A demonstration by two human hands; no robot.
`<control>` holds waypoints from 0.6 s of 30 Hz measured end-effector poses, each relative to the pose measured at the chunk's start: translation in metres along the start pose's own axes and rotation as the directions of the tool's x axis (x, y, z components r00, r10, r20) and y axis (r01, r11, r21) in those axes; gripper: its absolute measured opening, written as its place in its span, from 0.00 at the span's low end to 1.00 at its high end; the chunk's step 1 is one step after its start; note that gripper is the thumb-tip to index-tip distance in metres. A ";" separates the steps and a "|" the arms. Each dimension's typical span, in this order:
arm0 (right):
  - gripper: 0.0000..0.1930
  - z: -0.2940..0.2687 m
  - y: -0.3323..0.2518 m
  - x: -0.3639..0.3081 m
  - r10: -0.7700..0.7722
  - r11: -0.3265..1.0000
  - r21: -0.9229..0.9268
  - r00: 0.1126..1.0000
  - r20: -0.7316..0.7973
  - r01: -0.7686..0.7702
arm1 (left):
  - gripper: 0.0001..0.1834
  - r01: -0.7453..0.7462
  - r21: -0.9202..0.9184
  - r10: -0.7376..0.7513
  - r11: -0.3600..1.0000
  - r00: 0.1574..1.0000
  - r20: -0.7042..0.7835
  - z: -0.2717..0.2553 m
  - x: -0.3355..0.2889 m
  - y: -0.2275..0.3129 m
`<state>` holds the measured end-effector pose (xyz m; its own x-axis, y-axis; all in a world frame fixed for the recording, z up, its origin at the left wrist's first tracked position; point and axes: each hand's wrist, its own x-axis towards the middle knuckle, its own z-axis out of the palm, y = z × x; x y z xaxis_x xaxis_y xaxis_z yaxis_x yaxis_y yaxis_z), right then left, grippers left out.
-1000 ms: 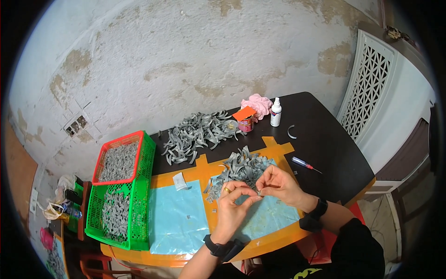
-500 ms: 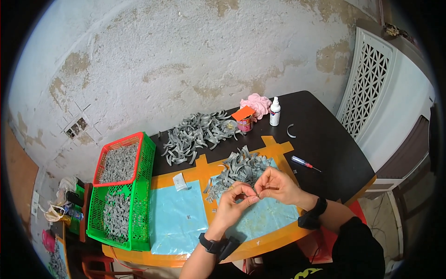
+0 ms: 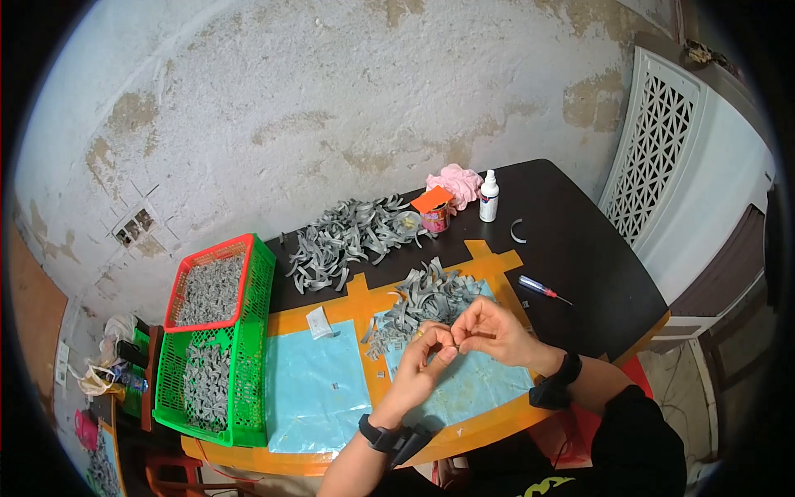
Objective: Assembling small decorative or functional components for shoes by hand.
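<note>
My left hand (image 3: 421,366) and my right hand (image 3: 498,333) meet fingertip to fingertip above a blue plastic sheet (image 3: 476,402) taped to the table. Thumbs and forefingers of both are pinched together; whatever is between them is too small and hidden to name. Just beyond my fingers lies a heap of grey curved strips (image 3: 435,290), with smaller grey bits (image 3: 385,338) at its left edge. Each wrist wears a black band.
A larger heap of grey strips (image 3: 348,244) lies farther back. At left stand a green basket (image 3: 255,364) and a red-rimmed basket (image 3: 248,269), both holding grey pieces. Right and back are a screwdriver (image 3: 538,287), white bottle (image 3: 489,199), tin (image 3: 436,219) and pink cloth (image 3: 455,184).
My hands stay joined at nearly the same spot. The left thumb and fingers have shifted slightly, the fingertips still pinched.
</note>
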<state>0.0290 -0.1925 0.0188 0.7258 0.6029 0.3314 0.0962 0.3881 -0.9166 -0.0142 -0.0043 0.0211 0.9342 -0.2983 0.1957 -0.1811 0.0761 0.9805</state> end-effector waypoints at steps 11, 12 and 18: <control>0.16 0.001 -0.012 0.003 -0.299 0.681 -0.658 0.942 0.150 0.321 | 0.05 0.169 -0.150 -0.170 0.974 0.985 0.005 0.007 -0.001 0.002; 0.16 0.002 -0.013 0.003 -0.299 0.681 -0.658 0.943 0.149 0.320 | 0.05 0.170 -0.150 -0.171 0.974 0.985 0.006 0.007 -0.001 0.004; 0.18 0.003 -0.019 0.004 -0.348 0.725 -0.585 0.926 0.143 0.363 | 0.07 0.210 -0.280 -0.196 0.937 0.977 0.079 0.000 -0.003 0.011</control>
<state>0.0279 -0.1958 0.0385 0.5415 0.5231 0.6582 0.7316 0.0925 -0.6754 -0.0193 -0.0022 0.0307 0.9245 -0.3812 0.0004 0.1129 0.2749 0.9548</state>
